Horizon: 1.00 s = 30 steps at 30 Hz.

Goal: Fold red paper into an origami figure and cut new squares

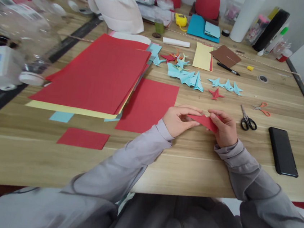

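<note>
A small folded piece of red paper (204, 121) is held between my two hands, just above the wooden table. My left hand (179, 119) pinches its left end between thumb and fingers. On its right end, my right hand (224, 127) grips with thumb and fingertips. Behind the hands lies a folded red paper crane (216, 94), near a row of light blue paper cranes (227, 85). A red sheet (153, 103) lies flat to the left, partly under a stack of large red sheets (98, 75).
Black-handled scissors (247, 121), small orange scissors (263, 109) and a black phone (283, 151) lie to the right. A red rectangle of paper (83, 138) rests at the front left. Plastic bottles (22, 24) crowd the left; a yellow tape measure (180, 20) sits at the back.
</note>
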### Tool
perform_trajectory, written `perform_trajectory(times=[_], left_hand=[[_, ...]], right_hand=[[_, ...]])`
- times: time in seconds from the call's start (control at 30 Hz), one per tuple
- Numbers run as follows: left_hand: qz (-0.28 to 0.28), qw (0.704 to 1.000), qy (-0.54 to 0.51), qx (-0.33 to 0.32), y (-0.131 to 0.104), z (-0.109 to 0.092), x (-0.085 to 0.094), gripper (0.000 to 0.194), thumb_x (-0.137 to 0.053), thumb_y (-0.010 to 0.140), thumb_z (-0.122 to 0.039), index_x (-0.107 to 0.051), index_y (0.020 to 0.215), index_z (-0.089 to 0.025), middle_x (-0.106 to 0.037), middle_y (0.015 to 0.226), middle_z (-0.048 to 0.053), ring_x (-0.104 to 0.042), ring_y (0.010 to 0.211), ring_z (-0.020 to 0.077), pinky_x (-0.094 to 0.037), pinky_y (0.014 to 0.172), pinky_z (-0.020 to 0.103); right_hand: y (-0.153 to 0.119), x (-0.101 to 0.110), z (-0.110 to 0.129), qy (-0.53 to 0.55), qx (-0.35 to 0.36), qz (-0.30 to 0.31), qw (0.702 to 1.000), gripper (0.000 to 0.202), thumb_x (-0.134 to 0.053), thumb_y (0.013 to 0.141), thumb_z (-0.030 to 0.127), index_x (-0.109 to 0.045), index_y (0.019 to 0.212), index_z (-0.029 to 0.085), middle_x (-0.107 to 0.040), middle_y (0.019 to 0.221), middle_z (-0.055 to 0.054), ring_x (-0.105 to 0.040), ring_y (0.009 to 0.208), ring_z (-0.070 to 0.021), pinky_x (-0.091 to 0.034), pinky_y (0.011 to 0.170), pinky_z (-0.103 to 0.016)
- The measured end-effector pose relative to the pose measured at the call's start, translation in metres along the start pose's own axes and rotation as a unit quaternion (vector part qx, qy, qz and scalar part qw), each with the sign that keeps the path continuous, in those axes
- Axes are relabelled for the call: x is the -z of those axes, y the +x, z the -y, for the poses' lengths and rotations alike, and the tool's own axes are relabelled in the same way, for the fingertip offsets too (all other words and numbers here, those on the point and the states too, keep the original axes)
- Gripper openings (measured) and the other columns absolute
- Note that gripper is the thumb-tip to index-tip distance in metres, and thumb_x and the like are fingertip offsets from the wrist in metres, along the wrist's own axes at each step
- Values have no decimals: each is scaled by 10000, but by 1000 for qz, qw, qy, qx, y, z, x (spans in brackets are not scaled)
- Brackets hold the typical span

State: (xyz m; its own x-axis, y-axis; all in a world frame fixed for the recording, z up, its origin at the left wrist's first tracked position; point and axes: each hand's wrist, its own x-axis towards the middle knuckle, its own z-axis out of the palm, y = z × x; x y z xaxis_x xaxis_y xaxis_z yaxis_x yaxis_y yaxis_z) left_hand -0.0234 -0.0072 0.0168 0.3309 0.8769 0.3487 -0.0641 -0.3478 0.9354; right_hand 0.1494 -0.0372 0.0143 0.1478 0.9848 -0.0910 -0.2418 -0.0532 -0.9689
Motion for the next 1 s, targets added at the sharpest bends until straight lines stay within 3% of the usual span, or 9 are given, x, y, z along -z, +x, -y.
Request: perform_trajectory(times=[0.1, 0.27, 0.4, 0.53, 0.7, 0.87, 0.93, 1.0], left_hand=[[3, 999, 34, -28, 0, 1, 0, 238, -812, 616, -234, -745, 835, -168, -732, 1006, 121, -693, 919, 216, -590, 710, 301], [-13, 996, 67, -51, -1, 1, 1, 86, -749, 689, -204, -726, 758, -157, -741, 954, 114, -703, 857, 195, -586, 697, 298], [-8, 991, 100, -86, -2, -1, 1, 206, -806, 634, -231, -728, 811, -160, -736, 991, 119, -702, 881, 201, -589, 751, 321], [-14, 982, 133, -132, -3, 0, -1, 159, -788, 668, -196, -722, 807, -153, -746, 936, 117, -707, 860, 194, -578, 807, 342], [-38, 969, 172, -175, -3, 1, -1, 81, -745, 722, -172, -715, 797, -177, -748, 933, 87, -703, 850, 181, -575, 774, 332], [-35, 963, 158, -218, -3, -4, -1, 66, -757, 715, -186, -704, 754, -178, -752, 826, 67, -690, 815, 181, -558, 782, 348], [-46, 972, 137, -184, -3, -5, -2, 92, -772, 696, -209, -698, 736, -171, -746, 796, 66, -689, 807, 187, -556, 780, 344], [-69, 986, 103, -110, -4, -6, -3, 120, -774, 688, -236, -684, 716, -162, -738, 788, 66, -689, 786, 188, -558, 761, 333]], right_hand=[[2, 2, -4, -20, 23, -10, 999, 294, -807, 614, 416, -725, 825, 227, -664, 625, 37, -561, 485, -98, -468, 448, -234], [4, 8, -9, -63, 66, -1, 996, 291, -780, 664, 413, -725, 894, 245, -690, 695, 23, -617, 586, -119, -510, 572, -260], [5, 11, -12, -120, 125, -13, 985, 226, -762, 703, 368, -727, 888, 244, -722, 829, -7, -657, 727, -148, -530, 695, -293], [3, 10, -11, -126, 139, -22, 982, 225, -747, 719, 390, -725, 889, 244, -729, 814, -13, -666, 752, -166, -539, 724, -316], [0, 5, -6, -82, 98, -18, 992, 297, -675, 753, 518, -728, 839, 239, -735, 790, -19, -679, 757, -185, -544, 675, -310], [1, 1, -2, -16, -8, 7, 1000, 597, -489, 765, 729, -718, 743, 178, -721, 702, -65, -665, 621, -186, -539, 575, -306], [2, 0, -2, 2, -39, 31, 999, 712, -406, 731, 812, -703, 722, 165, -720, 693, -88, -665, 598, -198, -544, 559, -321], [2, -1, 0, 13, -33, 53, 998, 766, -366, 697, 857, -703, 752, 172, -731, 740, -98, -689, 671, -225, -561, 603, -344]])
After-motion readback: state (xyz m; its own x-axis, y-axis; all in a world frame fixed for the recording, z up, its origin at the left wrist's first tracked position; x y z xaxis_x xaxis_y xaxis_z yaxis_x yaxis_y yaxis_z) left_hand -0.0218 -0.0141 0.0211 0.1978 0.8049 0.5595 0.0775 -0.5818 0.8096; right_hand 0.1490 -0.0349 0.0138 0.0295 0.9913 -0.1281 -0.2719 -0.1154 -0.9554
